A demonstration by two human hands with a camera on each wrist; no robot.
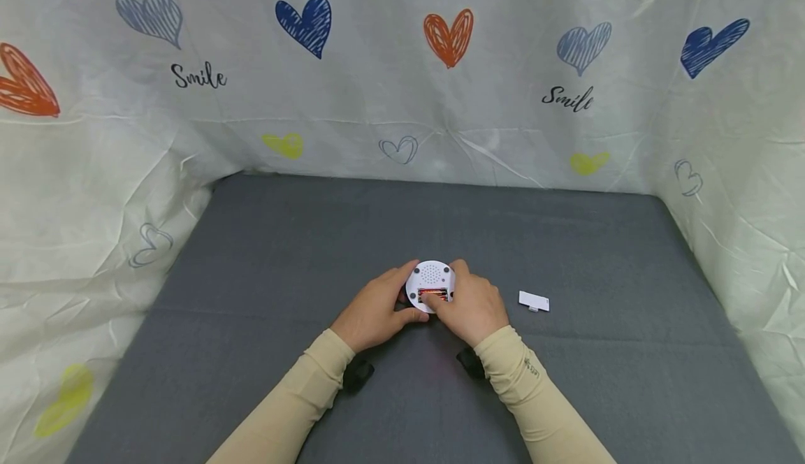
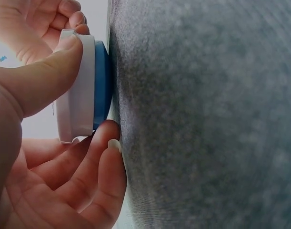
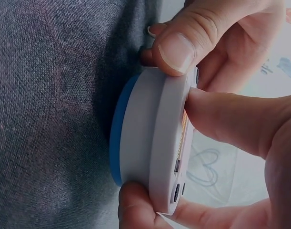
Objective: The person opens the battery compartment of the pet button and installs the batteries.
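A round white device (image 1: 431, 272) with a blue underside (image 2: 102, 86) is tilted between both hands, its perforated back up. Red-and-black batteries (image 1: 439, 293) show in its open compartment. My left hand (image 1: 377, 310) grips the left side, its thumb on the near rim and its fingers around the edge. On the other side, my right hand (image 1: 476, 303) holds the edge with its fingers, while its thumb presses at the battery compartment, covering part of it. A small white battery cover (image 1: 534, 301) lies on the table to the right of that hand.
Dark grey cloth covers the table (image 1: 314, 233). A white curtain (image 1: 377, 80) printed with hearts and "Smile" stands along the back and both sides. Black wrist cameras sit under the beige sleeves (image 1: 283, 401).
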